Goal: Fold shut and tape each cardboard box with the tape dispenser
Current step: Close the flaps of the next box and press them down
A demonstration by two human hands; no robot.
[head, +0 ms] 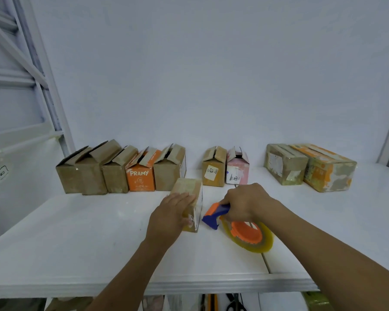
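Observation:
A small closed cardboard box [190, 187] with tape over its top stands mid-table. My left hand [170, 216] lies flat on its top and near side, fingers straight. Just right of the box, my right hand [245, 202] grips the handle of the tape dispenser [243, 227], which is blue and orange with a yellowish tape roll. Its blue front end sits close to the box's lower right side. Along the wall stands a row of small boxes with flaps ajar, among them an orange one marked PRAMY [140, 176], a brown one [213, 170] and a pink one [237, 169].
Two larger taped boxes [285, 164] [328, 169] lie at the back right of the white table [76, 243]. A white metal rack [27, 75] stands at the left. Scissors [234, 303] and other items show below the table's front edge.

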